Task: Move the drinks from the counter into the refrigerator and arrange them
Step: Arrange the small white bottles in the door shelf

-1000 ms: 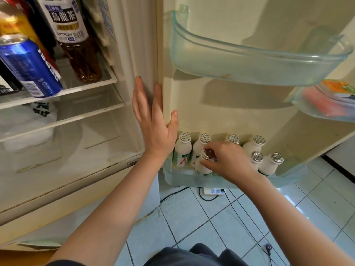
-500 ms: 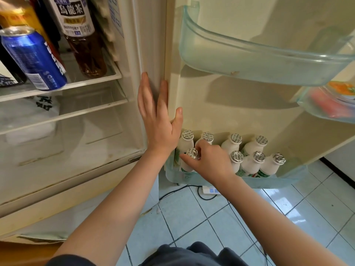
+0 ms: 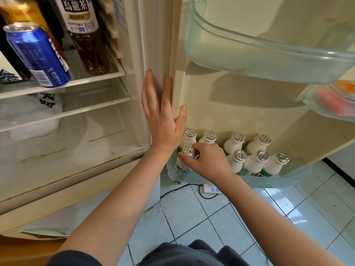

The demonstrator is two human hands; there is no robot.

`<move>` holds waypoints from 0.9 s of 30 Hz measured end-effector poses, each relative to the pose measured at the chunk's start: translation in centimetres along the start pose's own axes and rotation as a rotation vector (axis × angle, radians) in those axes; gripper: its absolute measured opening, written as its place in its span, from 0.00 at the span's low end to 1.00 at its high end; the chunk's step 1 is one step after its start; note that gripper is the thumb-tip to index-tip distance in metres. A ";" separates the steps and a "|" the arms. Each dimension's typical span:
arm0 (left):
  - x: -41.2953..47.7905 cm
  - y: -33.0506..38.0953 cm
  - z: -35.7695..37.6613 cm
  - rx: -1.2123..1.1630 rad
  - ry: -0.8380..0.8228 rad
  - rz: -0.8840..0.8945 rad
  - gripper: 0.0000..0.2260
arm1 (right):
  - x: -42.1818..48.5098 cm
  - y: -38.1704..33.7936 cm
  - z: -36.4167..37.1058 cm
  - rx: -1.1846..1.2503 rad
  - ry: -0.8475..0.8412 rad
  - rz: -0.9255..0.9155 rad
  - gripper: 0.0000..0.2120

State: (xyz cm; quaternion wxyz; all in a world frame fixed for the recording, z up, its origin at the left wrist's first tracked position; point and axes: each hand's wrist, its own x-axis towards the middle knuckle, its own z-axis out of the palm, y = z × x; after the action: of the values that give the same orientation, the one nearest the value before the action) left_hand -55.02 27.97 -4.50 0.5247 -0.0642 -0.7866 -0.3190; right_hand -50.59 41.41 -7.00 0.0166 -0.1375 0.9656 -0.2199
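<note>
One right hand [image 3: 206, 160] pinches the leftmost front bottle [image 3: 183, 164] by its neck, in the lower door bin [image 3: 295, 176]. Seven more foil-capped bottles [image 3: 255, 166] stand beside and beyond the hand. Left hand [image 3: 163, 116], farther, lies spread flat against the door edge [image 3: 175, 54]. Judged step: arranging rows. Next: seat bottle upright, release.

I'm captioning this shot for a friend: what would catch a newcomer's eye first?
Small white bottles with foil caps crowd the bottom door shelf, where the right hand grips the front left bottle. The left hand rests flat on the fridge frame, and a blue can stands on a shelf at upper left.
</note>
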 end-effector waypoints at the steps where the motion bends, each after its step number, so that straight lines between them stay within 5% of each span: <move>1: 0.0 -0.1 0.0 0.001 0.001 0.001 0.23 | 0.1 -0.1 0.0 0.003 -0.005 -0.001 0.24; 16: -0.1 -0.2 0.1 0.020 -0.002 0.008 0.25 | -0.8 1.3 -1.5 0.131 -0.060 0.032 0.19; 22: -0.3 -0.4 0.4 0.025 -0.001 0.001 0.26 | 0.7 1.6 -4.3 0.242 0.214 -0.148 0.06; 27: -0.4 -0.7 0.5 0.031 0.013 0.018 0.25 | 4.0 1.2 -4.7 -0.068 -0.033 -0.297 0.16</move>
State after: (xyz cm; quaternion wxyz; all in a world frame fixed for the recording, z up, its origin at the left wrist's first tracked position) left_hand -55.60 27.79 -5.28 0.5335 -0.0610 -0.7874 -0.3027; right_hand -55.22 43.33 -3.20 -0.0048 -0.2828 0.9411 -0.1851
